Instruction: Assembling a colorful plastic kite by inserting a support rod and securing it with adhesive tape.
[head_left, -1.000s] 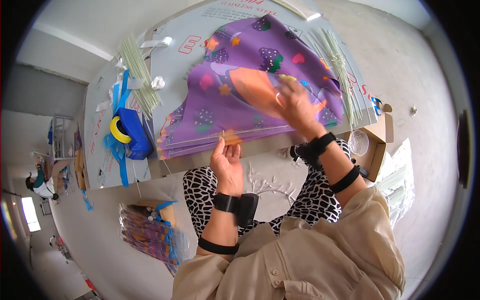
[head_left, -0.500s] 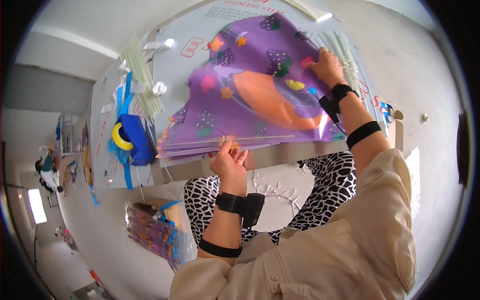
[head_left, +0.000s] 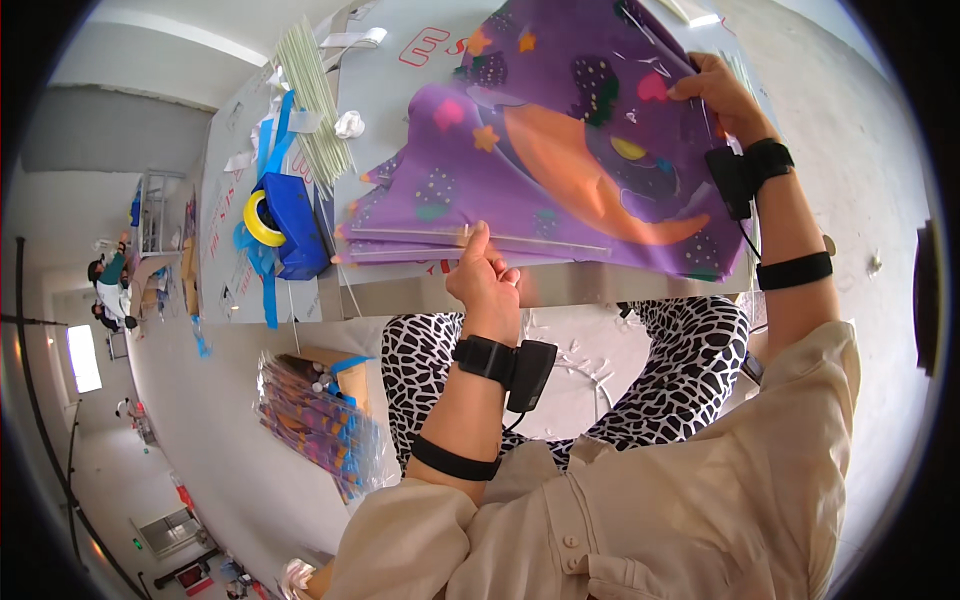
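Note:
A purple printed fabric sheet (head_left: 450, 190) with an orange crescent, stars and dark strawberry shapes spreads over the grey-white tabletop. Along its near edge lies a thin pale rod (head_left: 570, 246). My left hand (head_left: 487, 285) pinches that edge from below, its thumb on top beside the rod. At the far right, my right hand (head_left: 735, 100) grips the sheet's right edge, thumb on the upper side and the other fingers partly hidden. The sheet's right side looks raised and a little curved, while folded layers show at its left near corner.
To the left on the board-covered table (head_left: 390, 75) stand a blue tape dispenser (head_left: 292, 225) with a yellow roll, a bundle of pale thin sticks (head_left: 312, 105) and a crumpled white scrap (head_left: 349, 125). Below, plastic-wrapped purple packages (head_left: 315, 420) lie by a carton. People (head_left: 110, 285) appear far left.
My right hand has lifted the sheet's right edge and shifted outward to the right. My left hand still pinches the near edge. The whole view has shifted slightly.

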